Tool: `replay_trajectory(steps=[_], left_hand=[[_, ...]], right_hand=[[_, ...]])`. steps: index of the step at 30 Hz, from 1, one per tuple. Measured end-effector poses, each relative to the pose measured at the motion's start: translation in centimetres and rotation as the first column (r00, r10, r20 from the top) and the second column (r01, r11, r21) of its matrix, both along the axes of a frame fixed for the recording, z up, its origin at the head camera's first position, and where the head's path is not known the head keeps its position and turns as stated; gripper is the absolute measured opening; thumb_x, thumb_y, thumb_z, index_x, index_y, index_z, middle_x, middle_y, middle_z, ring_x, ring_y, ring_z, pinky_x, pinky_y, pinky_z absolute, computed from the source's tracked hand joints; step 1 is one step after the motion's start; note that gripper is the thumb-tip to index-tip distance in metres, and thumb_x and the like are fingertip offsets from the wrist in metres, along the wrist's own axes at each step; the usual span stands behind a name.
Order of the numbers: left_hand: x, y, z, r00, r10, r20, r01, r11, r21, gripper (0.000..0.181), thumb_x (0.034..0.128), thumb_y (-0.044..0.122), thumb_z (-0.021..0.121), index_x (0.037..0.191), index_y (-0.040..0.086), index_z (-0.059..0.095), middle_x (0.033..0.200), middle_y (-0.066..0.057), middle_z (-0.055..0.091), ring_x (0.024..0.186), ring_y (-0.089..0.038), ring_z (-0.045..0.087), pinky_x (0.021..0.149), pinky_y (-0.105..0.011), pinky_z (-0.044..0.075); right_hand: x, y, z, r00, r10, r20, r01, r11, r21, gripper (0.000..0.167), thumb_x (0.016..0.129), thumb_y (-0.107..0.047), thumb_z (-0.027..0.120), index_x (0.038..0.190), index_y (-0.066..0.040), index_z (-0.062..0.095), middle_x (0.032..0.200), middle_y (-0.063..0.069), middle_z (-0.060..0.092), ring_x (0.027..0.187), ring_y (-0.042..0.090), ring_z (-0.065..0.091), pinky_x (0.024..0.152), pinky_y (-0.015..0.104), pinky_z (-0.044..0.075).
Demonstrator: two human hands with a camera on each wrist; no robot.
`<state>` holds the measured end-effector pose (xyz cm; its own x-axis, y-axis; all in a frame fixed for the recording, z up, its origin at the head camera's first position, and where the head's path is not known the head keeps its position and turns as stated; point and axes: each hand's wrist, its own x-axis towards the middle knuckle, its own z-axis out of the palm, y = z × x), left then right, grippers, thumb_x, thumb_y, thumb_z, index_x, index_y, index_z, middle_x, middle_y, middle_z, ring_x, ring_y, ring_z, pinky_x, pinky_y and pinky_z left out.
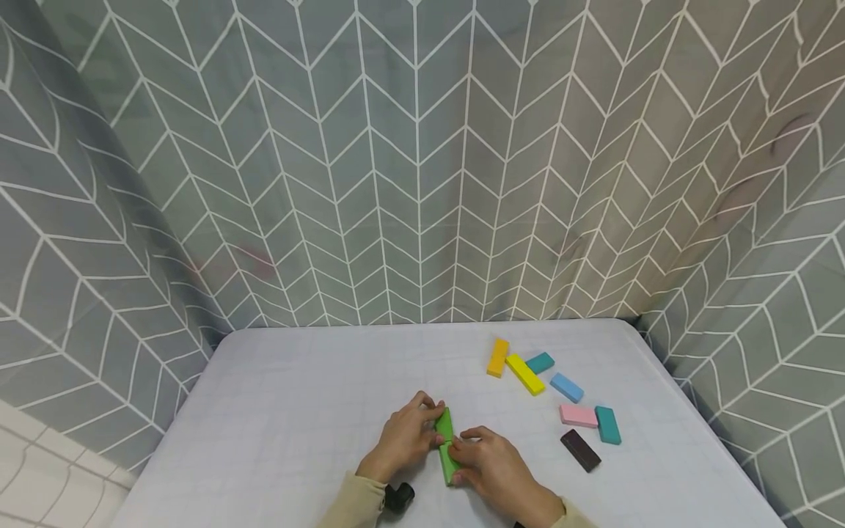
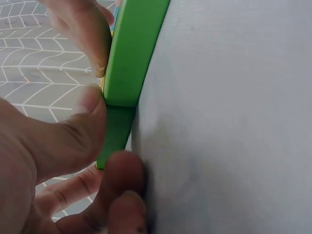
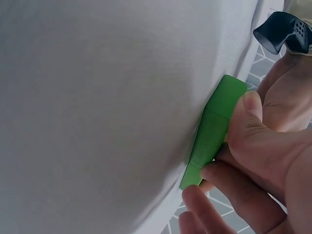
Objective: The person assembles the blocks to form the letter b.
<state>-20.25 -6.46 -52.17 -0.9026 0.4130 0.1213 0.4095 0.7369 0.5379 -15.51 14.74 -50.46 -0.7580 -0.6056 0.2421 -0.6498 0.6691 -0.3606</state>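
Two green blocks meet end to end on the white cloth, in a line running away from me. At the far green block [image 1: 445,423], my left hand [image 1: 404,434] pinches with thumb and fingers from the left. The near green block [image 1: 448,465] is held by my right hand [image 1: 495,469], whose fingers and thumb grip it from the right. In the left wrist view the joint shows between the near block [image 2: 136,48] and the far one [image 2: 117,126]. My right thumb lies along a green block [image 3: 207,134] in the right wrist view.
To the right lie an orange block [image 1: 498,358], a yellow block [image 1: 525,375], a teal block [image 1: 540,362], a blue block [image 1: 567,388], a pink block [image 1: 578,416], another teal block [image 1: 608,425] and a dark brown block [image 1: 581,450]. A patterned curtain [image 1: 422,183] surrounds the table.
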Motion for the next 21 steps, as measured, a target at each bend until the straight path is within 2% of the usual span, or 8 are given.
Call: replay_trajectory(steps=[7, 14, 17, 21], left_hand=[[-0.2, 0.1, 0.0, 1.000, 0.025, 0.004, -0.025, 0.999, -0.021, 0.058, 0.0858, 0.028, 0.087, 0.140, 0.012, 0.071, 0.121, 0.002, 0.062, 0.082, -0.010, 0.057, 0.072, -0.029, 0.052], [0.0, 0.6, 0.0, 1.000, 0.020, -0.013, -0.020, 0.999, -0.038, 0.057, 0.0891, 0.028, 0.084, 0.142, 0.012, 0.069, 0.124, 0.000, 0.061, 0.069, -0.009, 0.048, 0.065, -0.026, 0.047], [0.1, 0.6, -0.1, 0.999, 0.029, -0.017, -0.029, 0.999, -0.041, 0.057, 0.0896, 0.028, 0.083, 0.142, 0.012, 0.069, 0.125, -0.001, 0.061, 0.067, -0.008, 0.046, 0.063, -0.025, 0.046], [0.3, 0.1, -0.3, 1.000, 0.027, -0.013, -0.027, 1.000, -0.012, 0.057, 0.0905, 0.027, 0.083, 0.143, 0.012, 0.068, 0.127, -0.001, 0.061, 0.068, -0.007, 0.046, 0.061, -0.024, 0.044]], right_hand=[[0.3, -0.2, 0.2, 1.000, 0.008, -0.023, -0.006, 0.999, 0.050, 0.038, 0.086, -0.033, 0.084, 0.119, -0.013, 0.083, 0.124, 0.009, 0.078, 0.114, 0.027, 0.072, 0.090, 0.042, 0.062], [0.9, -0.4, 0.4, 0.988, 0.015, -0.157, 0.013, 0.984, 0.176, 0.033, 0.088, -0.037, 0.082, 0.114, -0.016, 0.082, 0.123, 0.004, 0.080, 0.111, 0.024, 0.071, 0.084, 0.037, 0.060], [0.6, -0.3, 0.4, 0.990, 0.020, -0.136, 0.002, 0.987, 0.159, 0.037, 0.089, -0.037, 0.083, 0.118, -0.014, 0.082, 0.123, 0.003, 0.079, 0.111, 0.024, 0.072, 0.083, 0.038, 0.061], [-0.5, 0.6, 1.2, 0.998, 0.061, 0.007, -0.062, 0.995, 0.085, 0.043, 0.096, -0.041, 0.077, 0.128, -0.012, 0.078, 0.129, 0.002, 0.077, 0.118, 0.024, 0.070, 0.092, 0.045, 0.061]])
